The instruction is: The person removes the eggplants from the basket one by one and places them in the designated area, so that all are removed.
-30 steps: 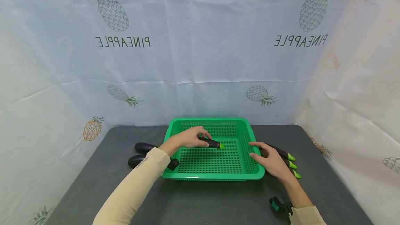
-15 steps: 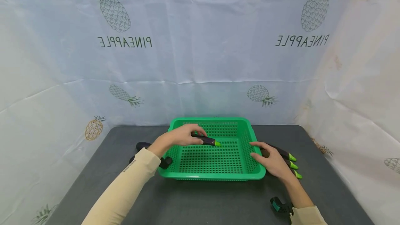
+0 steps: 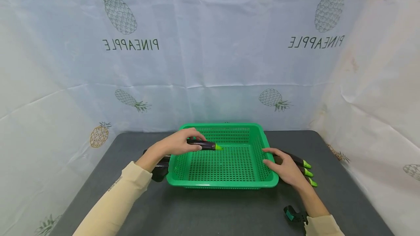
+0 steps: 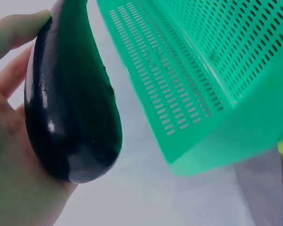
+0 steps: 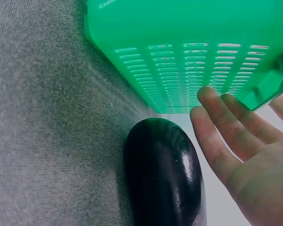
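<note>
My left hand (image 3: 182,142) grips a dark purple eggplant (image 3: 202,144) with a green tip and holds it above the left side of the green slotted basket (image 3: 226,183). In the left wrist view the eggplant (image 4: 68,103) lies in my palm beside the basket wall (image 4: 203,89). My right hand (image 3: 277,160) lies flat with straight fingers beside the basket's right rim, over three eggplants (image 3: 300,163) on the table. The right wrist view shows one eggplant (image 5: 167,181) under my spread fingers (image 5: 226,136), next to the basket (image 5: 188,42).
Two more eggplants (image 3: 160,167) lie left of the basket, partly hidden by my left arm. The dark grey table (image 3: 216,210) is walled by pineapple-print cloth behind and on both sides. A black and teal wrist device (image 3: 293,216) sits at my right wrist.
My left hand has lifted the eggplant from the basket's middle and carried it left, toward the basket's left rim. The right hand has stayed in place.
</note>
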A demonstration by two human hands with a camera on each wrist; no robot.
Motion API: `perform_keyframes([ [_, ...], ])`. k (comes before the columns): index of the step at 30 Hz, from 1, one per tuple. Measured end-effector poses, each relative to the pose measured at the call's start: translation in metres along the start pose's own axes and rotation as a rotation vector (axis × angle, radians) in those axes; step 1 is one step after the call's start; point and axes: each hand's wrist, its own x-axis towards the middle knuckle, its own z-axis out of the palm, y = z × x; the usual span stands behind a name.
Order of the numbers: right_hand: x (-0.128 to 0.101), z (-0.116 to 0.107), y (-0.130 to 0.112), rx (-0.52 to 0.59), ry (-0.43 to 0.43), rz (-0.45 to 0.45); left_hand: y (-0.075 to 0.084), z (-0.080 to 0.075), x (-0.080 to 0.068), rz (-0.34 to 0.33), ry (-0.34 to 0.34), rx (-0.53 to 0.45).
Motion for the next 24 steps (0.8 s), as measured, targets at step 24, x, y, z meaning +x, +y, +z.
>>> perform_keyframes([
  [24,0.0,0.0,-0.001,0.008,0.006,0.015,-0.032,-0.004,-0.063,-0.037,0.31,-0.068],
])
